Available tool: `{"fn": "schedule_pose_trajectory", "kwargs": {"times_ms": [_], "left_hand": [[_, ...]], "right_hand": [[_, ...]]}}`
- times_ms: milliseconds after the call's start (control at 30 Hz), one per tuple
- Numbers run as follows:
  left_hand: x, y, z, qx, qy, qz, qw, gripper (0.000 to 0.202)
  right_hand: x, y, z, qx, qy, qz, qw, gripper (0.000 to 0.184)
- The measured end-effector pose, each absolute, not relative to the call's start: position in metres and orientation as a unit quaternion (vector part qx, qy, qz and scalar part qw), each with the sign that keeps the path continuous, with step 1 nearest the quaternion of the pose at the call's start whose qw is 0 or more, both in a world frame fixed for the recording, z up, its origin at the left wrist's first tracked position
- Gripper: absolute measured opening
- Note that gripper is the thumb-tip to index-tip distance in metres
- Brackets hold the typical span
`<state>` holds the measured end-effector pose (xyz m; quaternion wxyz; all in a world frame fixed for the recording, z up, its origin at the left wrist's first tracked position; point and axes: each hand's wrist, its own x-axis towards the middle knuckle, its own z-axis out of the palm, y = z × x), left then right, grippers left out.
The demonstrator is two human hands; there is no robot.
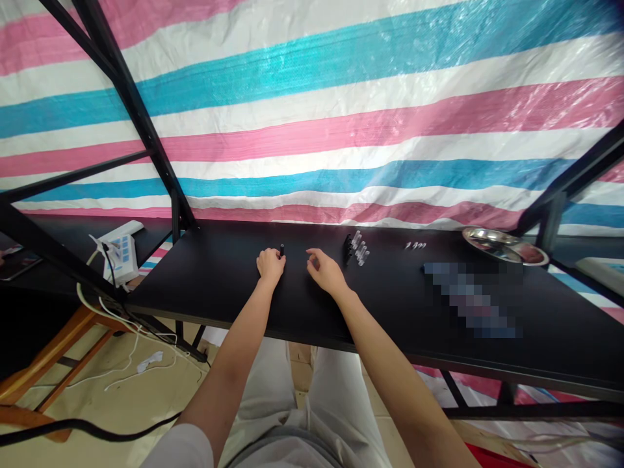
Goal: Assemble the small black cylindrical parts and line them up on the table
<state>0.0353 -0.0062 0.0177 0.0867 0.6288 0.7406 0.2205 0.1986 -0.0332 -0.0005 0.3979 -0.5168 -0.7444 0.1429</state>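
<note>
Left hand (271, 263) beside upright black tube (281, 249)

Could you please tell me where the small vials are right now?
In the head view, the vials lie on the black table, just right of the right hand, well left of the metal dish.

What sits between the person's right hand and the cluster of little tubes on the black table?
Nothing visible. Only bare table lies between the right hand and the little tubes, just beyond it to its right. The small black piece by the left hand stands on the other side.
</note>
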Motion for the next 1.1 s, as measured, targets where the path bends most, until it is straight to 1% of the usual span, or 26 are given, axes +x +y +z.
{"fn": "schedule_pose_trajectory", "kwargs": {"times_ms": [133, 300, 367, 467, 567, 633, 700, 767, 833, 900, 1033, 1100], "left_hand": [[0.035, -0.006, 0.018, 0.627, 0.745, 0.212, 0.088, 0.016], [0.034, -0.009, 0.021, 0.623, 0.748, 0.209, 0.091, 0.016], [0.034, -0.009, 0.021, 0.623, 0.748, 0.209, 0.091, 0.016], [0.034, -0.009, 0.021, 0.623, 0.748, 0.21, 0.092, 0.016], [0.035, -0.008, 0.02, 0.624, 0.747, 0.206, 0.1, 0.016], [0.036, -0.008, 0.019, 0.627, 0.745, 0.205, 0.103, 0.016], [0.037, -0.008, 0.019, 0.628, 0.742, 0.208, 0.104, 0.015], [0.037, -0.009, 0.019, 0.628, 0.74, 0.214, 0.108, 0.015], [0.038, -0.009, 0.019, 0.627, 0.739, 0.219, 0.112, 0.014], [0.038, -0.01, 0.02, 0.627, 0.738, 0.221, 0.115, 0.012], [0.038, -0.011, 0.02, 0.624, 0.738, 0.22, 0.132, 0.011], [0.038, -0.012, 0.021, 0.618, 0.738, 0.236, 0.135, 0.022]], "right_hand": [[0.199, -0.035, 0.004, -0.53, -0.726, 0.105, 0.425, 0.029], [0.214, -0.034, 0.025, -0.582, -0.615, -0.032, 0.531, 0.026], [0.229, -0.032, 0.033, -0.596, -0.572, -0.073, 0.56, 0.025], [0.258, -0.029, 0.036, -0.617, -0.533, -0.104, 0.569, 0.023], [0.285, -0.027, 0.026, -0.647, -0.522, -0.109, 0.545, 0.022], [0.298, -0.028, 0.016, -0.683, -0.506, -0.091, 0.518, 0.024], [0.305, -0.029, 0.007, -0.731, -0.496, -0.045, 0.467, 0.026], [0.307, -0.03, 0.0, -0.773, -0.495, 0.011, 0.398, 0.028], [0.307, -0.032, -0.003, -0.798, -0.497, 0.053, 0.336, 0.028], [0.307, -0.034, -0.003, -0.81, -0.5, 0.08, 0.294, 0.028], [0.307, -0.037, -0.001, -0.812, -0.514, 0.121, 0.247, 0.028], [0.308, -0.038, -0.001, -0.808, -0.524, 0.123, 0.241, 0.029]]}}
